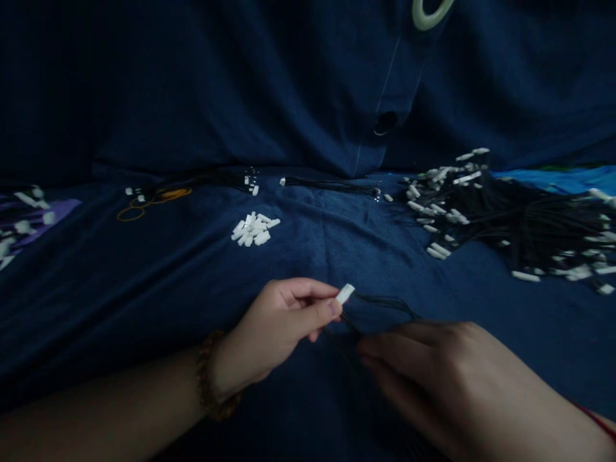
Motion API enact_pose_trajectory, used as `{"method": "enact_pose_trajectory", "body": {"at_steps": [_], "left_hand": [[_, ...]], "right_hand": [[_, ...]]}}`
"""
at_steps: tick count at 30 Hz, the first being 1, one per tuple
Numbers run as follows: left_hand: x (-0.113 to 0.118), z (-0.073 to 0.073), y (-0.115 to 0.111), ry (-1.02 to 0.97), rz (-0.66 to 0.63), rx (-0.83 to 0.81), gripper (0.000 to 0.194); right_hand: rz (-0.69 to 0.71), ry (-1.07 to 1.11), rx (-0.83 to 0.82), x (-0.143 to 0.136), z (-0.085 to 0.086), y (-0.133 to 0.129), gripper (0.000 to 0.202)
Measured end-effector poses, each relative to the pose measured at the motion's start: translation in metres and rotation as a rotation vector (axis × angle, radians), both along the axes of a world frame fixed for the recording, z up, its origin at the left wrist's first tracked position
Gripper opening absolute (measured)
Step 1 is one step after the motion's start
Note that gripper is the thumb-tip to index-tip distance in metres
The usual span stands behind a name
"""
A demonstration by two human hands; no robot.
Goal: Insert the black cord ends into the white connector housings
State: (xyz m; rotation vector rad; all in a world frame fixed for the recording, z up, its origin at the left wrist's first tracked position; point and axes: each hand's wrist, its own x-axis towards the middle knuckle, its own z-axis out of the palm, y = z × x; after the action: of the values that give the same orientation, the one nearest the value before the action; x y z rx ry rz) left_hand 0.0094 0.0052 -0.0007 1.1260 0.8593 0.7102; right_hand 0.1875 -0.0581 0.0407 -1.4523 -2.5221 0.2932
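While pinching a white connector (345, 294) in the left hand (289, 314), likely to leave its dark-lined end exposed, holds the right hand (436, 369) at black wires (385, 300), too dim to tell if gripping them, above blue cloth (158, 276).

Left hand (283, 321) (fingers (312, 287) in pinch)

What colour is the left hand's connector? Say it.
The connector is white, head view.

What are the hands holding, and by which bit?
The left hand pinches a small white rectangular plastic-looking connector by its near end. The right hand is at thin black wires, but its grip is hidden.
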Motion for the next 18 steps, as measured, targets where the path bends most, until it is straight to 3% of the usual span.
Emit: {"method": "enact_pose_trajectory", "body": {"at_steps": [6, 11, 13, 16, 17, 18], "left_hand": [[0.003, 0.002, -0.002, 0.037, 0.049, 0.042, 0.014], [0.002, 0.004, -0.003, 0.042, 0.040, 0.044, 0.014], [0.002, 0.003, -0.004, 0.035, 0.034, 0.037, 0.014], [0.002, 0.002, -0.004, 0.032, 0.043, 0.005, 0.015], [0.002, 0.002, -0.004, 0.029, 0.044, -0.002, 0.015], [0.002, 0.002, -0.004, 0.026, 0.043, -0.008, 0.015]], "right_hand": [[-0.049, 0.141, -0.365, -0.006, -0.006, 0.007, 0.020], [-0.144, 0.198, -0.369, -0.001, 0.002, 0.007, 0.013], [-0.152, 0.285, -0.548, 0.007, 0.009, 0.009, 0.014], [-0.156, 0.522, -1.033, 0.029, 0.016, 0.011, 0.028], [-0.155, 0.577, -1.100, 0.039, 0.016, 0.011, 0.030], [-0.169, 0.618, -1.054, 0.050, 0.014, 0.011, 0.029]]}}
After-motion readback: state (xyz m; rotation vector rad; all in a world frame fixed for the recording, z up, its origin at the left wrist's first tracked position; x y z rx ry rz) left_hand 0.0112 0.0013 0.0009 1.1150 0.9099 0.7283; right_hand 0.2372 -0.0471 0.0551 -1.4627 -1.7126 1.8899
